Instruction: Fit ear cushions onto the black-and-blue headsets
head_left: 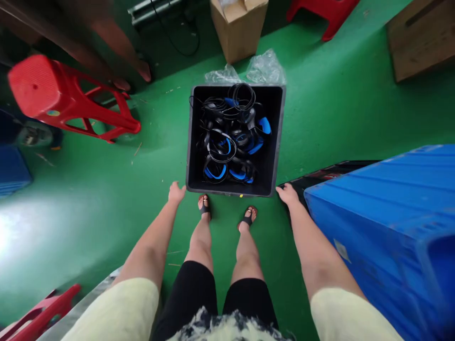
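Observation:
A black plastic bin (234,188) is in front of my feet. Inside it lies a tangle of black headsets (245,137) with blue padding and coiled cables. At the bin's near left corner is my left hand (176,193), its thumb pointing at the rim and apart from the fingers. My right hand (288,194) is by the near right corner, thumb toward the bin and fingers partly spread. Neither hand is wrapped round the rim; whether the fingertips touch it is hard to tell.
Blue crates (377,208) stand close on my right. A red stool (71,99) is at left, with another person's legs (117,47) behind it. Clear plastic bags (266,67) and a cardboard box (240,31) lie beyond the bin; another carton (423,40) is far right.

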{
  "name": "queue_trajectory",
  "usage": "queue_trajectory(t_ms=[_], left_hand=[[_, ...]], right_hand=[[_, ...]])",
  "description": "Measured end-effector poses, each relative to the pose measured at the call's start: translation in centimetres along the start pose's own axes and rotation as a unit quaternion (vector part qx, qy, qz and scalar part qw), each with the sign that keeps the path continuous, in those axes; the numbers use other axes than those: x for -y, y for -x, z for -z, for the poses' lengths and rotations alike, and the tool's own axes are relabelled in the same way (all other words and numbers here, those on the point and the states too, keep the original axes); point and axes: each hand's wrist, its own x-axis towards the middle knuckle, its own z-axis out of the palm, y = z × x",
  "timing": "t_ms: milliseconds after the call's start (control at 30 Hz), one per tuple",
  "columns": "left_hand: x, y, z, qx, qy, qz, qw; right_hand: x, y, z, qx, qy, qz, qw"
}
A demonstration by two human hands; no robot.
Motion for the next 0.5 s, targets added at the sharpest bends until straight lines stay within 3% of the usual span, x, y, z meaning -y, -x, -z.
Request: queue_trajectory(t_ms=[100, 233, 367, 500], left_hand=[[-3.2, -9.3, -0.8, -0.031, 0.056, -0.044, 0.997], [-8.7, -17.5, -1.0, -0.050, 0.111, -0.120, 0.985], [-11.6, -20.0, -1.3, -0.071, 0.137, -0.097, 0.983], [-9.9, -18.6, -0.5, -0.062, 0.159, -0.050, 0.984]], right_hand=[[4.8, -7.5, -1.9, -0.043, 0.059, 0.053, 0.996], [8.9, -12.2, -3.7, -0.082, 0.096, 0.090, 0.988], [9.9, -12.1, -5.0, -0.131, 0.112, 0.085, 0.981], [9.6, -8.7, -5.4, -0.126, 0.115, 0.082, 0.982]])
